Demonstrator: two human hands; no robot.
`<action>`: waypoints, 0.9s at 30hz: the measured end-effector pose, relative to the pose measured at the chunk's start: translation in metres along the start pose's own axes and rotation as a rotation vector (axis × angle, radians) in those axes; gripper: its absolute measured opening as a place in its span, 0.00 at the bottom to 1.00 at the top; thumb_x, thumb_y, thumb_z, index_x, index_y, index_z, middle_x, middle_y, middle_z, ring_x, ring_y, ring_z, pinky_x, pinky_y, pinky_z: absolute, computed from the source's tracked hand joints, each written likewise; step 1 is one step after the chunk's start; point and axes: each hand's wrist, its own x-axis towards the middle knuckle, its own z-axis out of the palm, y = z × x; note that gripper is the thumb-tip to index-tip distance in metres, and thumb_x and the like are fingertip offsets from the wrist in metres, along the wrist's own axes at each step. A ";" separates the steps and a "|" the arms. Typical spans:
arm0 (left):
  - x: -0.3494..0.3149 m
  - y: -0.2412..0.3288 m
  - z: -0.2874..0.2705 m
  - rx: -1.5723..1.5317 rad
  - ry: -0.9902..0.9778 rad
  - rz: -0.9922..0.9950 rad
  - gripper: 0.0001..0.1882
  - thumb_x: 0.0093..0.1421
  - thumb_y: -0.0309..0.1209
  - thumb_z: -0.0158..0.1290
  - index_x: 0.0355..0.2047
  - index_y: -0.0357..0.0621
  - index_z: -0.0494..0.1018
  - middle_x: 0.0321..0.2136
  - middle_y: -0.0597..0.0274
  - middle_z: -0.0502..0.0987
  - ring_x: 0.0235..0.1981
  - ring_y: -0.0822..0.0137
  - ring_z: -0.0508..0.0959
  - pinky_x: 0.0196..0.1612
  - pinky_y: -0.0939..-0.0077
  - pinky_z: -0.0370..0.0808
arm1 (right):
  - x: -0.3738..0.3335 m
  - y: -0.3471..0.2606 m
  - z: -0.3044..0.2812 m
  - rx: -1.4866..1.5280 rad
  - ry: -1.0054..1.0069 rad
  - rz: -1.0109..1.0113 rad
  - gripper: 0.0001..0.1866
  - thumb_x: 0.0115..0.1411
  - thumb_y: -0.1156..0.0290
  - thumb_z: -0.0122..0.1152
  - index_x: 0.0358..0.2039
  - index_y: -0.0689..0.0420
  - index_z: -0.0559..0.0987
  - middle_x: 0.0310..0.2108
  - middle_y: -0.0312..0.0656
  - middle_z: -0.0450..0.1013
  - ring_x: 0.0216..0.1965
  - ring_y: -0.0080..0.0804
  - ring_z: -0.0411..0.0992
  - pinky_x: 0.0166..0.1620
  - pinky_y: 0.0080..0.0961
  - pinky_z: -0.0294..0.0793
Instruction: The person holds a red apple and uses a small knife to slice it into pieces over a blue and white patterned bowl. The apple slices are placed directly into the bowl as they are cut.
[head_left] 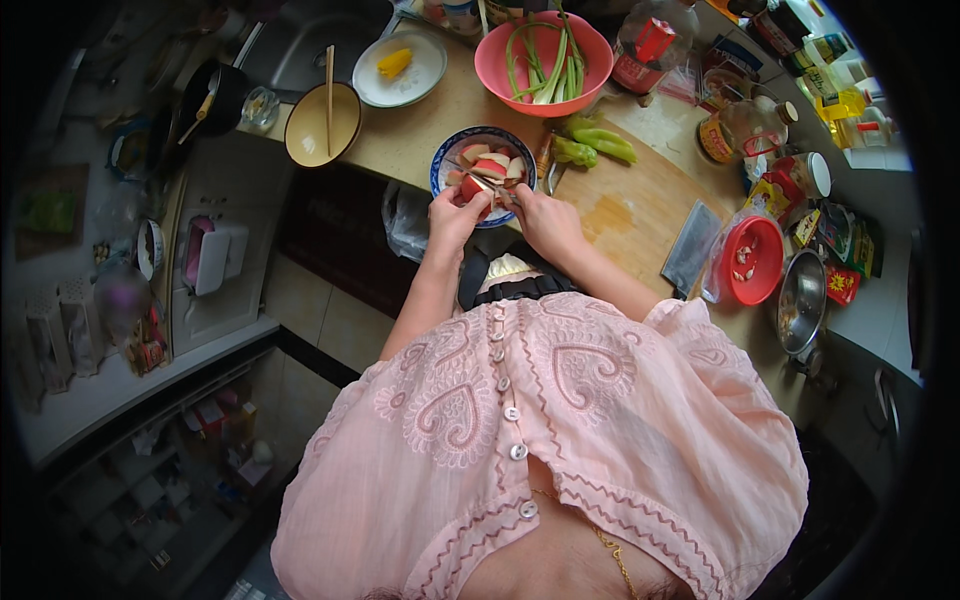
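Note:
Over a blue-and-white bowl (437,172), my left hand (456,216) pinches a red-skinned apple piece (474,187) with pale flesh. My right hand (545,222) is closed round what looks like a small knife, its thin blade (490,181) reaching to the apple piece; the handle is hidden in my fingers. Several cut apple pieces (492,166), red skin still on, lie in the bowl beneath my hands. Just right of the bowl, a tool with a wooden handle (544,158) lies at the edge of the cutting board (625,215).
Green peppers (603,143) lie on the board, with a cleaver blade (691,246) at its right. Behind stands a pink bowl (488,70) of scallions. Left are a plate (425,84) and a bowl with chopsticks (308,140). Bottles (745,130) and a red bowl (757,235) crowd the right.

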 end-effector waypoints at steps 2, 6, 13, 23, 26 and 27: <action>0.001 0.000 0.000 0.015 0.017 0.011 0.23 0.49 0.28 0.63 0.44 0.30 0.72 0.35 0.58 0.78 0.33 0.73 0.78 0.34 0.80 0.76 | -0.003 0.002 0.001 -0.010 -0.022 0.019 0.12 0.61 0.60 0.51 0.34 0.56 0.68 0.24 0.50 0.75 0.27 0.51 0.75 0.28 0.45 0.72; 0.000 0.000 0.003 -0.007 -0.026 0.062 0.27 0.50 0.28 0.62 0.50 0.30 0.68 0.40 0.58 0.76 0.38 0.71 0.77 0.41 0.78 0.76 | 0.003 0.013 0.007 -0.015 -0.021 0.106 0.12 0.61 0.60 0.51 0.34 0.56 0.70 0.25 0.51 0.75 0.28 0.52 0.75 0.30 0.45 0.72; -0.009 0.009 -0.016 -0.354 -0.241 -0.017 0.29 0.56 0.25 0.56 0.58 0.36 0.61 0.48 0.59 0.72 0.45 0.68 0.75 0.48 0.74 0.74 | 0.001 0.018 0.003 0.110 -0.078 0.158 0.14 0.61 0.58 0.52 0.36 0.57 0.70 0.27 0.53 0.75 0.33 0.54 0.74 0.35 0.48 0.71; -0.029 0.031 -0.026 -0.266 -0.281 0.000 0.26 0.58 0.28 0.55 0.56 0.36 0.61 0.49 0.56 0.70 0.47 0.66 0.74 0.51 0.71 0.72 | -0.010 -0.003 -0.010 0.226 -0.052 -0.074 0.12 0.61 0.59 0.52 0.34 0.55 0.69 0.26 0.52 0.74 0.29 0.55 0.72 0.30 0.48 0.70; -0.020 0.023 -0.036 -0.251 -0.253 0.033 0.27 0.58 0.28 0.56 0.56 0.35 0.61 0.49 0.57 0.71 0.47 0.67 0.74 0.50 0.72 0.72 | -0.009 -0.005 -0.011 0.208 -0.032 -0.063 0.12 0.61 0.59 0.52 0.32 0.55 0.68 0.25 0.52 0.73 0.29 0.54 0.73 0.30 0.48 0.70; -0.019 0.022 -0.037 -0.257 -0.265 0.042 0.26 0.58 0.28 0.56 0.56 0.37 0.62 0.48 0.59 0.72 0.47 0.70 0.74 0.48 0.75 0.71 | -0.010 -0.006 -0.013 0.201 -0.024 -0.068 0.12 0.61 0.59 0.52 0.32 0.55 0.68 0.25 0.51 0.73 0.29 0.54 0.73 0.30 0.47 0.70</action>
